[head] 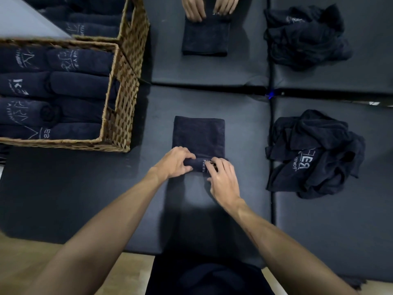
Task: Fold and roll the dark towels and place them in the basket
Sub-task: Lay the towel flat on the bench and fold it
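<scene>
On dark mat (85, 188), both hands' (176, 160) grip around towel roll (201, 165).

White printing marks the dark towels, mostly mirrored or cut off. The half-rolled dark towel (201, 165) at centre frame reads "Power". The crumpled dark towel heap (314, 155) at right shows a reversed "ER". The rolled towels (53, 86) in the woven wicker basket (119, 116), left, carry unreadable fragments.

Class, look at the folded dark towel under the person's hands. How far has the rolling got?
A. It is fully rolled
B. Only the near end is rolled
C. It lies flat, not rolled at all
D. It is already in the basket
B: the left hand and right hand grip a short roll at the towel's near end; the rest lies flat on the mat.
</scene>
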